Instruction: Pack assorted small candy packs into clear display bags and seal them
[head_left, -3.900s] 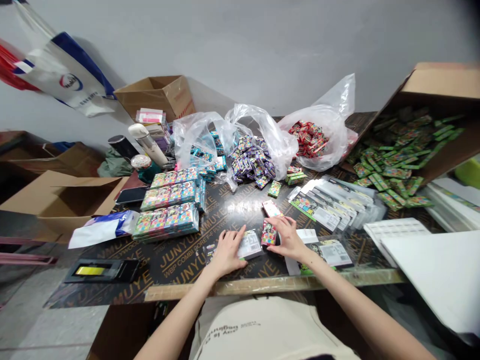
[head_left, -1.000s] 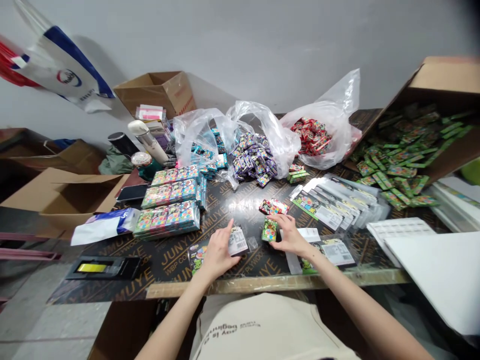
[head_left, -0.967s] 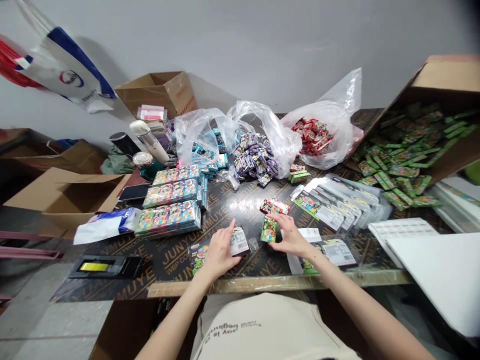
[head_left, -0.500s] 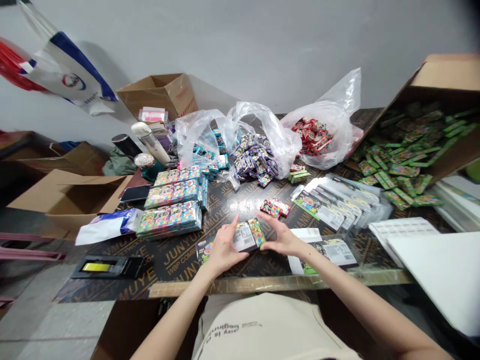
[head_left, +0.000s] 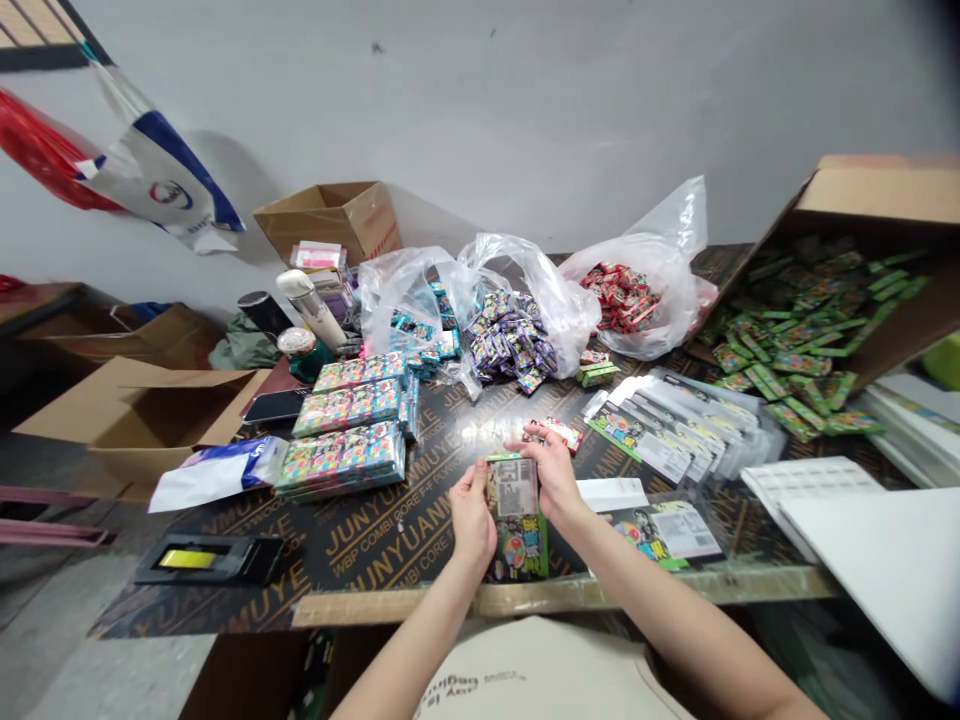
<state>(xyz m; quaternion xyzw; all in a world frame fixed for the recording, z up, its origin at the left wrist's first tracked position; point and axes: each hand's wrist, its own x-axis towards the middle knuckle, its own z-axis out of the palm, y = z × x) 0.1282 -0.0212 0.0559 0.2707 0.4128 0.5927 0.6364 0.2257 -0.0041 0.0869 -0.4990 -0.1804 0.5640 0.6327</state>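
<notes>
My left hand (head_left: pixel 470 512) and my right hand (head_left: pixel 550 473) hold a clear printed sleeve bag (head_left: pixel 515 520) upright between them, just above the dark table (head_left: pixel 360 520). A small green packet sits at the sleeve's top opening, under my right fingers. Both hands are closed on the sleeve's edges. Two red packets (head_left: pixel 559 432) lie on the table just beyond my right hand. More flat sleeve bags (head_left: pixel 660 530) lie to the right of my hands.
Stacked wrapped bundles (head_left: pixel 346 430) lie left. Three plastic bags hold blue (head_left: pixel 420 320), purple (head_left: pixel 510 335) and red (head_left: pixel 622 295) packets. A tipped carton (head_left: pixel 862 200) spills green packets (head_left: pixel 787 340). A row of sleeves (head_left: pixel 675 420), white sheets (head_left: pixel 870 520), a tape dispenser (head_left: pixel 202 557) and open cartons (head_left: pixel 127 410) surround.
The sleeve lay flat under my left hand; my right hand brought a green packet over to it, and both hands have lifted the sleeve upright with the packet at its mouth.
</notes>
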